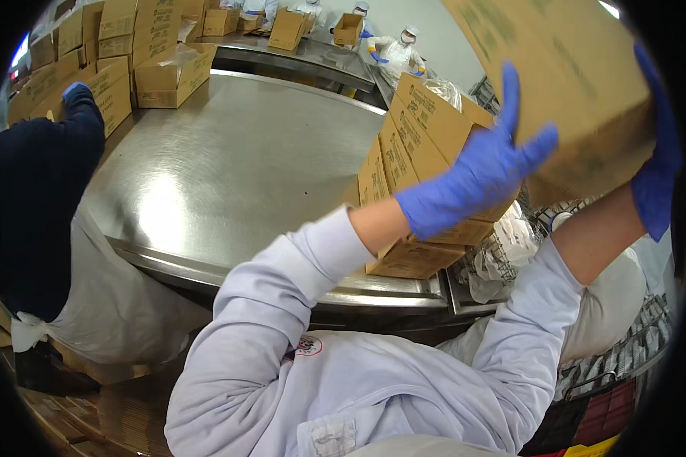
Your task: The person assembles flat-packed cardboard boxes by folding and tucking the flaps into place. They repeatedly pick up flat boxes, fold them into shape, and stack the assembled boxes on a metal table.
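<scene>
Both gloved hands, left hand (476, 179), right hand (655, 164), fingers spread, gripping raised carton (572, 84); stacked cartons (411, 160) beneath, steel table (229, 167) alongside.

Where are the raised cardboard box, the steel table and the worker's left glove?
raised cardboard box (579, 84): head view, on its tilted brown side.
steel table (229, 167): head view, on its bare shiny top.
left glove (476, 179): head view, on the back of the hand.
</scene>
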`<state>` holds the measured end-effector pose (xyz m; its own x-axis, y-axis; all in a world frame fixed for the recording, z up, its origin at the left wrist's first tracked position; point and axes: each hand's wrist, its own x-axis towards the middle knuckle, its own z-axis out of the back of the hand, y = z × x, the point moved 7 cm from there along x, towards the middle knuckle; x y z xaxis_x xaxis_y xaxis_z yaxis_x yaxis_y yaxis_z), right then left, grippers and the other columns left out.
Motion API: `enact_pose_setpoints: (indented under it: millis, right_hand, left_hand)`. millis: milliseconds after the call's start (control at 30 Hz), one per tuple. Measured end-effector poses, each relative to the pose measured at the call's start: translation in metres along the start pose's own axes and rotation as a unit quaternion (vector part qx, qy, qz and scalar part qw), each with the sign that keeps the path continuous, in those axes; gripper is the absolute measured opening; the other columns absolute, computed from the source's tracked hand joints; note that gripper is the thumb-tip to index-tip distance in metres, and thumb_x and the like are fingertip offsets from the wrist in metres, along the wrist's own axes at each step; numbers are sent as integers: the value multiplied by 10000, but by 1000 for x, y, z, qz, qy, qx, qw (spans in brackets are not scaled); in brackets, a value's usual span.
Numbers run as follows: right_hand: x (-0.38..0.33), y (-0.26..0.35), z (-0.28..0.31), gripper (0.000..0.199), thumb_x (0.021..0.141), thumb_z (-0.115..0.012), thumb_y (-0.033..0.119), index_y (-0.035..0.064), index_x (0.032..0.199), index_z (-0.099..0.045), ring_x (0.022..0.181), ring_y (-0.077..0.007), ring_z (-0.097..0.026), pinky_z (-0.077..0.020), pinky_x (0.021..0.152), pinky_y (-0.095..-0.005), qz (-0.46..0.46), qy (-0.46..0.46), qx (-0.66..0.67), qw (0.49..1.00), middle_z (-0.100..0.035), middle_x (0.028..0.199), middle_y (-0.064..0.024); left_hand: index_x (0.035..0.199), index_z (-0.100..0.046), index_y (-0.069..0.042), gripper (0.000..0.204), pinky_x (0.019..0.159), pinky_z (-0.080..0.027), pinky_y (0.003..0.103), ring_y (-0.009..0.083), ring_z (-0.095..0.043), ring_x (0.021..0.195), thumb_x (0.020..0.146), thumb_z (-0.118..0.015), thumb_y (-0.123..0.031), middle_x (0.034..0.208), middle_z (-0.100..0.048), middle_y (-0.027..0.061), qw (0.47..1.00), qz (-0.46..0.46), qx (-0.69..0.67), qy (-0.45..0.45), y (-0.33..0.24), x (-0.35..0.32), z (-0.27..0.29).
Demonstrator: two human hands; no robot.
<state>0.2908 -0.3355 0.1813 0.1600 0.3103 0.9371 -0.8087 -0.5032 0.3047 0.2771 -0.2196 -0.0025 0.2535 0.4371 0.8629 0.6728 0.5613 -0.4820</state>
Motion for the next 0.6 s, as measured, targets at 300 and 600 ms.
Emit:
enact_pose_setpoints:
  millis: [300, 600]
  right_hand:
    - [-6, -169, -125, 412, 668, -583, 337, 249, 1056, -689, 850, -255, -661, -507, 825, -365, 57, 288, -515, 805, -684, 925, -90]
    - [19, -111, -55, 300, 812, -567, 180, 37, 1050, -681, 755, -75, -590, -473, 734, -235, 87, 171, -221, 956, -680, 836, -34]
  left_hand:
    - [1309, -498, -143, 411, 592, -533, 280, 164, -633, 531, 935, -467, -311, 684, -645, 103, 896, 219, 220, 316, 101, -63, -14]
    - [1302, -525, -173, 408, 540, -479, 191, 46, -576, 551, 901, -590, -210, 673, -640, 18, 965, 262, -34, -3, 95, -79, 54]
